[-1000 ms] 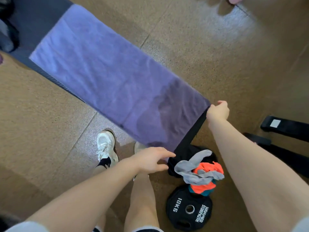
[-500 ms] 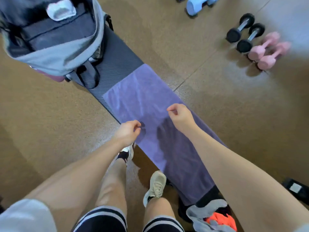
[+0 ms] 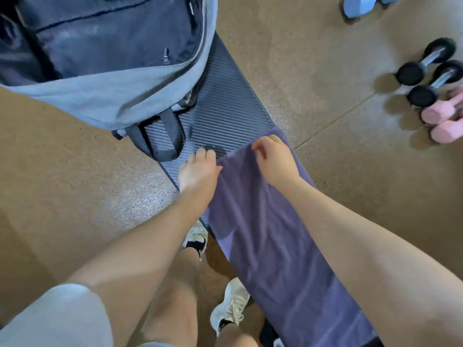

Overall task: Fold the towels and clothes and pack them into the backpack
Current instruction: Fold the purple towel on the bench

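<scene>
A grey backpack (image 3: 105, 71) stands open at the far end of a dark ribbed bench pad (image 3: 223, 113). A purple towel (image 3: 270, 246) lies lengthwise along the pad toward the person, its far edge near the backpack's straps. The left hand (image 3: 198, 171) pinches the towel's far left corner, fingers curled onto the cloth. The right hand (image 3: 274, 159) grips the far right corner, fingers bent around the edge. Black dumbbells (image 3: 426, 73) and pink dumbbells (image 3: 443, 121) sit on the brown floor (image 3: 75, 171), well apart from the towel.

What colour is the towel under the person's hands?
Purple, a soft lavender shade; the towel shows clearly in the head view.
</scene>
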`<state>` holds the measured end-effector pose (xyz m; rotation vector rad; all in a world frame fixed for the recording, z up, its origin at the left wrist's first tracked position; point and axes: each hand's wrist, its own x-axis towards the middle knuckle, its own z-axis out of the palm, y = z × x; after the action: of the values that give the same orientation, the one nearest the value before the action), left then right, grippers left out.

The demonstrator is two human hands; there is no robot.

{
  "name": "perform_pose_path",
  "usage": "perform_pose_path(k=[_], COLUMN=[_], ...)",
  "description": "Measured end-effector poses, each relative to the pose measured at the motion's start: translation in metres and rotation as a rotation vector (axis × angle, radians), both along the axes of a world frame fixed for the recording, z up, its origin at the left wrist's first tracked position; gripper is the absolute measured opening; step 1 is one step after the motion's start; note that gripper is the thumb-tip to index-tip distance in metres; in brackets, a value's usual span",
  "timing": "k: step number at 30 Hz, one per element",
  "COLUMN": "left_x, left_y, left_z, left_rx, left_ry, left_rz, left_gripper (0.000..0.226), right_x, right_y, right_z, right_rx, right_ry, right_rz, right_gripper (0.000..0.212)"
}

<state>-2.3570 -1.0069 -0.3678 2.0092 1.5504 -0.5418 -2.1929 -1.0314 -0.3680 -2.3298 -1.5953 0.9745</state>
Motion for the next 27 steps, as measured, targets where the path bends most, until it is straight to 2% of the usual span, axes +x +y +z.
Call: perform_pose_path(k=[3,9,14,17,22,27], left_x=[-0.003,-0.016,-0.027,-0.036,-0.065,-0.071], left_y=[0.000,0.013,0.026,0.031,0.034,0.050], left_z=[-0.005,0.011,0.017,0.020,0.028,0.057], left_rx=[-0.006,-0.090,-0.173,-0.125,-0.106,0.000], left_ry=[-0.008,-0.255,-0.372,-0.341,-0.315,-0.346], left_rz=[-0.027,0.068,0.145,0.101,0.152,0.136], left_gripper=[0.036,0.017,0.022,0.018,0.016,0.018], right_x=[-0.006,-0.015,-0.011,0.009,0.049,0.049], right_y=[0.011,0.040,0.054,0.051,0.050,0.080], right_z=[0.000,0.005,0.009,0.015,0.038,0.056], right_rx=[-0.003,-0.189,-0.341,-0.358,-0.255,-0.111], right_ry=[0.013,0.139,-0.147,-0.251,-0.349,-0.232], right_rz=[0.153,0.449,0.643,0.555,0.339,0.164], right_gripper=[0.018,0.034,0.028,0.026,0.022,0.025])
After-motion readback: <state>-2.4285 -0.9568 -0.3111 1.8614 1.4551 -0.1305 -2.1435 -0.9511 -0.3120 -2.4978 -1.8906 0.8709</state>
